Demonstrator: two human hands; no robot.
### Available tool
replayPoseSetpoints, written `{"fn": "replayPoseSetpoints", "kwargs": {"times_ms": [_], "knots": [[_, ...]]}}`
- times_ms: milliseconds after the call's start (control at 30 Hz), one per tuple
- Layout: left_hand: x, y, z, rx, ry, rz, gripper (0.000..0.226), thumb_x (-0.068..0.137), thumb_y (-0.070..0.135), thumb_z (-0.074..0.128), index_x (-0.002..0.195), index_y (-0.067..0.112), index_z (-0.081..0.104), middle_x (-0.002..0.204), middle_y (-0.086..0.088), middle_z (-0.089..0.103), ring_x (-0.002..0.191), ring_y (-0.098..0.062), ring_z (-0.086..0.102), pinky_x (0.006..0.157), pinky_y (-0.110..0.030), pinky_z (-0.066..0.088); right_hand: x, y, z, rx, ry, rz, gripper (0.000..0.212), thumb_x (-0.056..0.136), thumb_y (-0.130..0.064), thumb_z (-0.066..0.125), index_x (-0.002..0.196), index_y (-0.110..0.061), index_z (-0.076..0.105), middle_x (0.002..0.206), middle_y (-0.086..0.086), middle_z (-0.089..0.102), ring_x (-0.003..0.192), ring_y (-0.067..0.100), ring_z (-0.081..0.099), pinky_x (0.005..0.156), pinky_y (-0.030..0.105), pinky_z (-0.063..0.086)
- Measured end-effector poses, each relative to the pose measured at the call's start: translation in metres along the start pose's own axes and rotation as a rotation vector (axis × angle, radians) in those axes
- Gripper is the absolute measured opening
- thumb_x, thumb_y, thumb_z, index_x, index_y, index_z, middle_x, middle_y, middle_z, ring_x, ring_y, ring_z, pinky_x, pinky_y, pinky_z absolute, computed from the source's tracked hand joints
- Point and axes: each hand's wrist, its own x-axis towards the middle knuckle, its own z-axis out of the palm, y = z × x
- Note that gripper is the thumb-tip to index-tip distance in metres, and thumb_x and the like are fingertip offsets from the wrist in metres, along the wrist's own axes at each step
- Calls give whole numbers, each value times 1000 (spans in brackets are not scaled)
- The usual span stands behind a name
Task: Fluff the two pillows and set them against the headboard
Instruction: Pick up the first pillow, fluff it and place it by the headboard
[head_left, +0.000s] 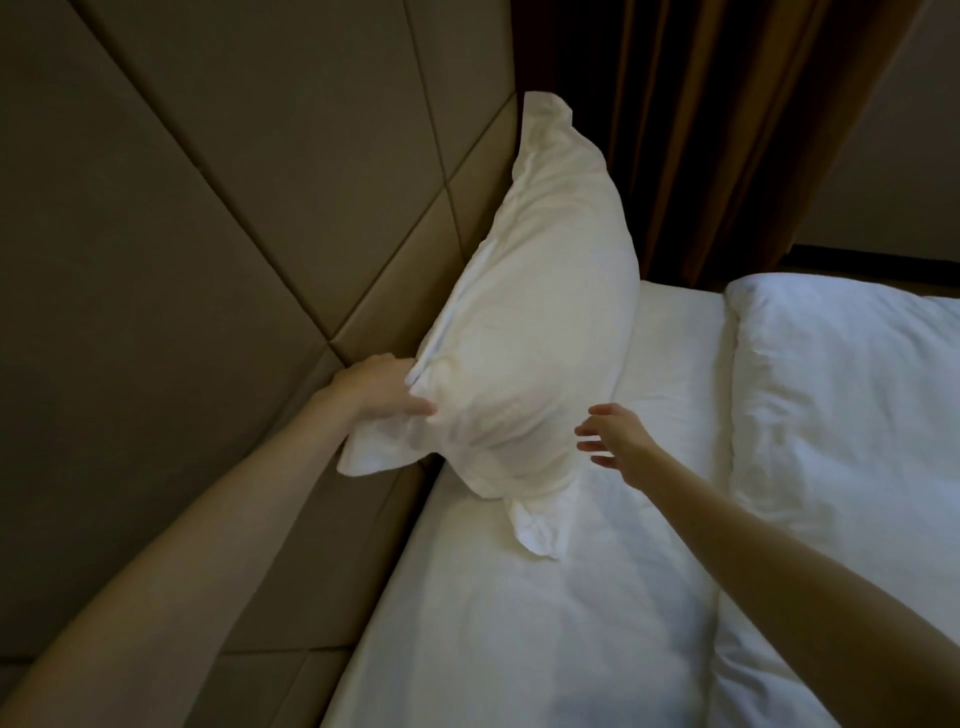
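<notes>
One white pillow (530, 322) stands on its long edge on the bed, leaning against the padded beige headboard (208, 218). My left hand (376, 387) grips the pillow's near upper corner, thumb over the fabric. My right hand (615, 436) hovers just to the right of the pillow's lower part, fingers spread and holding nothing, apart from the cloth. Only this one pillow is in sight.
A white sheet (545, 597) covers the mattress. A folded white duvet (852, 441) lies along the right side. Brown curtains (727, 119) hang behind the bed's far end.
</notes>
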Motion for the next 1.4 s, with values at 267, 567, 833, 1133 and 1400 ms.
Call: {"fn": "replayPoseSetpoints", "kwargs": {"times_ms": [267, 567, 833, 1133, 1400], "knots": [[-43, -7, -29, -57, 337, -55, 8, 87, 8, 48, 80, 11, 47, 85, -13, 59, 74, -31, 57, 57, -33, 41, -40, -3, -6, 7, 5, -66, 27, 95, -5, 44, 121, -6, 52, 98, 13, 67, 89, 27, 65, 82, 37, 49], [-82, 1, 76, -448, 713, -156, 12, 90, 25, 55, 96, 20, 46, 86, 4, 56, 73, -21, 57, 62, -37, 50, -37, 56, 8, -45, 12, 27, 31, 88, -1, 51, 119, -5, 55, 99, 12, 63, 86, 25, 61, 76, 36, 47], [-59, -3, 185, -1040, 433, -353, 6, 94, 19, 49, 89, 18, 53, 86, -5, 62, 73, -18, 59, 64, -29, 46, 21, 140, 42, -95, 71, 207, 33, 88, -8, 58, 118, 4, 54, 119, 23, 59, 92, 30, 58, 75, 39, 49], [-16, 8, 197, -1263, 316, -273, 22, 91, 28, 60, 103, 27, 41, 87, -1, 62, 64, -13, 59, 60, -26, 49, 61, 204, 71, -287, 227, 74, 17, 81, -15, 62, 71, -6, 51, 80, 18, 61, 51, 23, 56, 37, 18, 42], [27, 24, 161, -1592, 441, -291, 13, 93, -4, 46, 89, 5, 55, 79, -8, 58, 60, -13, 57, 40, -13, 45, 25, 213, 26, -357, 342, -40, 29, 81, -9, 59, 56, -5, 45, 62, 16, 48, 61, 26, 49, 56, 34, 37]]}}
